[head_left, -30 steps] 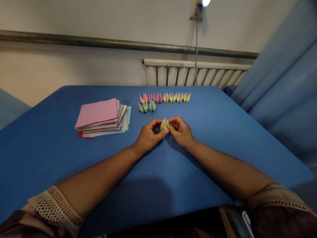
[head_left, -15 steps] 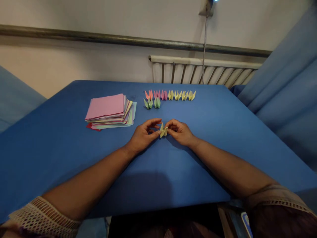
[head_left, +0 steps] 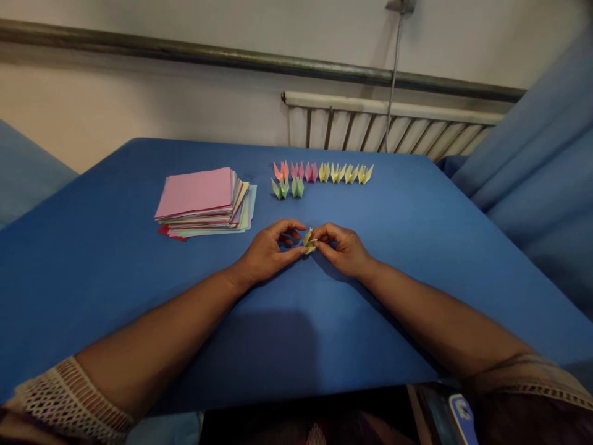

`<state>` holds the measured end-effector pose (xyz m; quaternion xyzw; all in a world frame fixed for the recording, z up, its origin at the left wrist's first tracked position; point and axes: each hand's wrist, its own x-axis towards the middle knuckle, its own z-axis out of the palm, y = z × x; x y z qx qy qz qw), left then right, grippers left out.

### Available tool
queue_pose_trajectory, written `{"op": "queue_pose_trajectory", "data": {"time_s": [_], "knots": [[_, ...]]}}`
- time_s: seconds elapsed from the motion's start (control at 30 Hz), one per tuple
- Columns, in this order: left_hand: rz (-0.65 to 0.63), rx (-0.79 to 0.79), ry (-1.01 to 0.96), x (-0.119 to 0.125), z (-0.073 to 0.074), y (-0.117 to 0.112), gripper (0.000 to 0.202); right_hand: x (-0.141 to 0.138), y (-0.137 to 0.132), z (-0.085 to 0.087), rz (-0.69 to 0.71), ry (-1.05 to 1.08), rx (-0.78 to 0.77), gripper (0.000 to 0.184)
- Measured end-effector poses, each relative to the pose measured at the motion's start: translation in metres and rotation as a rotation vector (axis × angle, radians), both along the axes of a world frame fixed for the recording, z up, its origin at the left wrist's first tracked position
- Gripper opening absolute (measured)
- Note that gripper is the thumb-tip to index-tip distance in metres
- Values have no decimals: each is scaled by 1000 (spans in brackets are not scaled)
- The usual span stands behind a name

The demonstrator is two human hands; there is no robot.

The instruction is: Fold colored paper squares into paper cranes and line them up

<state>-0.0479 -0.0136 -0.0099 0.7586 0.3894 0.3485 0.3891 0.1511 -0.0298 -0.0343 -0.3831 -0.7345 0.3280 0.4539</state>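
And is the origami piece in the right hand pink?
No, the origami piece held by the right hand is pale yellow.

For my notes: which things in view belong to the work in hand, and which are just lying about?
Part of the work, it seems:
yellow folded paper, at the left hand and right hand
folded paper figures, standing in rows
stack of coloured paper

Just surroundings:
radiator
wall pipe
hanging cord
right-side curtain

Blue tbl (head_left: 440, 235) w/ paper stack (head_left: 197, 193) & 9 folded paper figs (head_left: 312, 173).
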Motion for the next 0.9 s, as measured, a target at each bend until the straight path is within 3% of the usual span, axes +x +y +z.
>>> {"op": "queue_pose_trajectory", "data": {"time_s": [0.4,0.6,0.7,0.9], "knots": [[16,59,84,3,0,0,13,2,-1,-1,-73,-148,42,8],[-9,176,186,1,-2,0,11,1,-2,-1,-7,-152,54,9],[-7,176,194,-1,-2,1,11,2,0,-1,-41,-206,77,8],[104,170,239,-5,1,6,14,6,5,-6,-120,-209,-49,3]]}}
